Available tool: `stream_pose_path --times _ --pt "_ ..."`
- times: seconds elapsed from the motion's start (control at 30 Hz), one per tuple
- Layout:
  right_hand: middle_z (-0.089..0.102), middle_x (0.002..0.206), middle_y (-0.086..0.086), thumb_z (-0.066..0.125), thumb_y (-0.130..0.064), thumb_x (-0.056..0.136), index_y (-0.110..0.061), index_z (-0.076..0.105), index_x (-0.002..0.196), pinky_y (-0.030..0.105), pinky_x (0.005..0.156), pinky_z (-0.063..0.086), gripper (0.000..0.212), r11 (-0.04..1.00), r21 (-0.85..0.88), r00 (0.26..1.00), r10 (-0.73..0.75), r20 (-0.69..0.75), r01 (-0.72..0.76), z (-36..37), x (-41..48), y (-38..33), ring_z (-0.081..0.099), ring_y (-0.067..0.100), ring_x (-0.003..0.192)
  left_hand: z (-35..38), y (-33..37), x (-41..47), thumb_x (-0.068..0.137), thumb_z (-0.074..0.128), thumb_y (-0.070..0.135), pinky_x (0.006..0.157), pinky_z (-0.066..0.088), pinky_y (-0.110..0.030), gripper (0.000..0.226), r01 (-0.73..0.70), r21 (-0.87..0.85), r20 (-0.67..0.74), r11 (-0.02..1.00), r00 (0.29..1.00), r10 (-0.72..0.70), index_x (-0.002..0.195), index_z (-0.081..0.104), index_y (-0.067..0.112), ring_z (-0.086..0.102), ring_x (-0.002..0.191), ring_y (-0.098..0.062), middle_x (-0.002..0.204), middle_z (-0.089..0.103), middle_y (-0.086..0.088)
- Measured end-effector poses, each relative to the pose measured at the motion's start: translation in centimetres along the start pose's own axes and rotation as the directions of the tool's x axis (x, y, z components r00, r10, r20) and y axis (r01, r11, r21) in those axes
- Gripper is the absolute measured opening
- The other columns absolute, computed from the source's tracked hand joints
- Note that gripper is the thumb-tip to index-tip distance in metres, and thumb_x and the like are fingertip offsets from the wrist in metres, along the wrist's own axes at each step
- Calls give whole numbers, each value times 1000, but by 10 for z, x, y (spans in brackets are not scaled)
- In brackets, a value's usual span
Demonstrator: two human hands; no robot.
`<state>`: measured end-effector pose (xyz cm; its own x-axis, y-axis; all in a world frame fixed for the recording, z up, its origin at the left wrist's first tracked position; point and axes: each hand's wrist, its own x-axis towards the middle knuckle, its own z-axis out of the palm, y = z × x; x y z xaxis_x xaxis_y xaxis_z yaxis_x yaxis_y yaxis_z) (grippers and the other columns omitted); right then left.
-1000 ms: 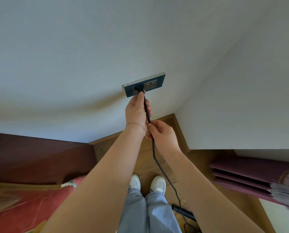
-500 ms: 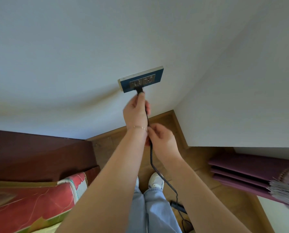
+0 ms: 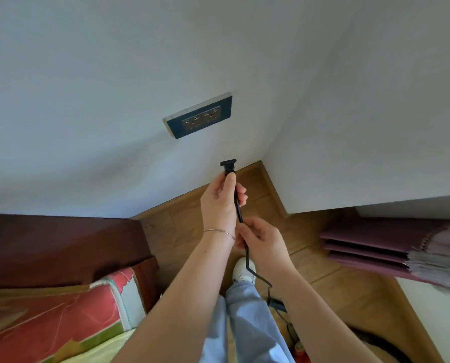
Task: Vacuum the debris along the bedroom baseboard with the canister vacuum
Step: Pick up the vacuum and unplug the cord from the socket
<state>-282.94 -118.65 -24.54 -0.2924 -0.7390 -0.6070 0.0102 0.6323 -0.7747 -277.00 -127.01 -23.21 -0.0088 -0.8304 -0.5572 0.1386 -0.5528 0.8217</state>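
Observation:
A blue double wall socket (image 3: 199,118) sits on the white wall, both outlets bare. Below it my left hand (image 3: 220,200) grips the black power cord just under its black plug (image 3: 228,165), whose prongs point up, clear of the socket. My right hand (image 3: 262,239) holds the same black cord (image 3: 238,210) lower down. The cord runs on down past my white shoe toward the floor at the lower right. A dark curved hose (image 3: 381,341) shows at the bottom right; the vacuum body is hidden.
A dark wooden headboard (image 3: 61,244) and a red and yellow patterned quilt (image 3: 48,323) fill the lower left. Folded purple curtains (image 3: 375,247) hang at the right under a white ledge. Wooden floor and baseboard (image 3: 273,189) meet in the corner ahead.
The plug was in the left outlet a second ago. My left hand has pulled it out and drawn it down away from the socket; my right hand followed down the cord.

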Motion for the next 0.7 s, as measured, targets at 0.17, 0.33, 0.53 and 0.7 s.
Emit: stream_pose_path --times 0.17,0.33,0.53,0.7 --pt "69 73 1 54 -14 94 -18 66 88 11 61 48 14 999 33 997 39 -66 -37 -9 -28 19 64 2 64 0 -12 -25 94 51 20 56 49 -24 21 66 -12 112 998 992 -64 83 68 22 53 51 -11 57 59 2" --pt "62 64 -4 54 -9 93 -22 62 81 12 56 45 19 979 201 961 94 -261 -42 -14 -67 51 59 -1 56 3 -32 -56 95 48 18 72 57 -28 20 103 162 314 981 938 -150 86 66 20 67 65 -12 66 69 2" --pt "61 60 -3 55 -7 92 -14 63 79 16 57 46 17 918 395 883 212 -418 -33 -26 -126 99 58 4 54 13 -69 -101 93 52 16 80 56 -34 21 89 393 484 915 827 -288 81 68 20 70 79 -17 74 73 -1" --pt "62 62 -2 56 -9 92 -15 64 82 17 59 48 14 861 508 771 346 -535 -33 -43 -168 144 63 11 60 38 -112 -145 93 52 17 75 57 -28 16 29 531 580 847 716 -388 86 66 16 70 77 -13 76 72 1"
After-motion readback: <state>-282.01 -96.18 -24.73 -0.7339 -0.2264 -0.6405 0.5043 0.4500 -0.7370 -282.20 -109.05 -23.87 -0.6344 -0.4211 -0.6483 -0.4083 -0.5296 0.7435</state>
